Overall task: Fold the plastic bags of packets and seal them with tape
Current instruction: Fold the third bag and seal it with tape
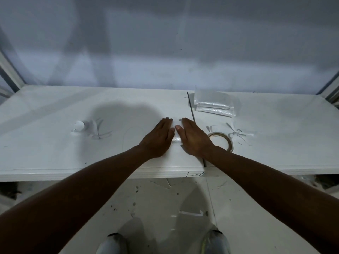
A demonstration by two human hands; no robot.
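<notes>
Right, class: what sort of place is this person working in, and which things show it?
Probably a packing bench: a white table holds a stack of clear bags, a roll of tape and cut strips.

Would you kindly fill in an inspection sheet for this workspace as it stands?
Surface: white table, dark seam running front to back.
Job's things: plastic bag at front centre; stack of bags behind it, to the right; tape roll to its right.
Clutter: cut strips on both sides; small white object at left.
Hands: left hand and right hand flat, pressing the plastic bag.
Cables: nothing seen.
Surroundings: grey wall behind; littered floor below.
</notes>
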